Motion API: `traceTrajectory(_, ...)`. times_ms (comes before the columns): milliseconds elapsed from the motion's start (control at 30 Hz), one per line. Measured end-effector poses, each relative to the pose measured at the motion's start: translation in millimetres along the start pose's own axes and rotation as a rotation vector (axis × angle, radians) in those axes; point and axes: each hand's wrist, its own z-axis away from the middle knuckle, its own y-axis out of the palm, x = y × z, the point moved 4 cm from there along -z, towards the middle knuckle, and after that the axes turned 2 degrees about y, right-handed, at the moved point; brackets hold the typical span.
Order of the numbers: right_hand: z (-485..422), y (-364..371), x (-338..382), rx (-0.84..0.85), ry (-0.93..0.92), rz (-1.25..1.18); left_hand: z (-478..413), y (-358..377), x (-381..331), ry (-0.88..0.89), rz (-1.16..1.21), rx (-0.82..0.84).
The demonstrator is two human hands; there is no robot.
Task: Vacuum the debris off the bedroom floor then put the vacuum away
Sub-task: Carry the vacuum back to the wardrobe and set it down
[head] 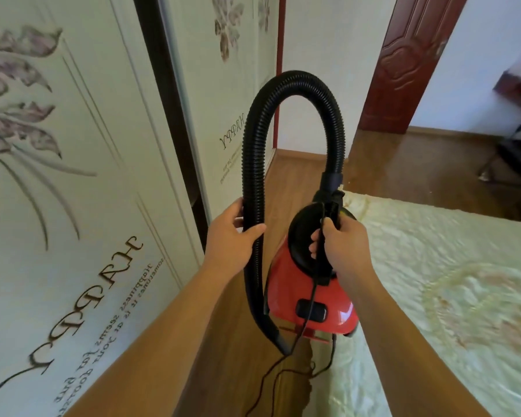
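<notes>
Likely put-away step: with left grip curled round black ribbed hose and right grip clasping red plastic vacuum beside cream quilted bed, gather trailing thin black cord.

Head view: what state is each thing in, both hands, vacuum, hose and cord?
Left hand, gripping the hose.
Right hand, gripping the vacuum by its handle, cord pinched along with it.
Vacuum, carried upright beside the bed.
Hose, attached, arched in a loop above the vacuum.
Cord, loose, trailing below the vacuum.

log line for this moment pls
left hand: grips hose | right hand: grips handle and cord | vacuum: between wardrobe and bed
</notes>
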Motion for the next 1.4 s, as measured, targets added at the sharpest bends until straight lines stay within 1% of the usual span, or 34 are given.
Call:
traceTrajectory(200,-75.3,5.3,19.9,-0.018,0.005,-0.029,-77.4,30.1,5.2,0.030,0.005,0.033)
traceTrajectory(433,-182.3,26.5,20.8,-0.067,0.027,0.022,-187.5,76.4,47.9,0.043,0.056,0.070)
traceTrajectory(600,-270.3,42.4,24.6,-0.144,0.062,0.036,-278.1,109.1,72.4,0.038,0.091,0.144)
traceTrajectory(767,-347.8,44.9,40.7,-0.205,0.047,0.028,-368.5,141.5,72.3,0.062,0.112,0.231)
traceTrajectory(900,-410.6,36.9,53.3,-0.243,0.055,0.017,-427.8,179.2,70.5,0.072,0.135,0.267)
traceTrajectory(1167,-558.9,9.0,54.8,-0.206,0.080,0.009,-540.3,264.5,84.4,0.044,0.122,0.214)
traceTrajectory(1400,-686.6,-10.2,88.3,-0.154,0.037,0.045,-635.5,329.1,74.4,0.013,0.086,0.155)
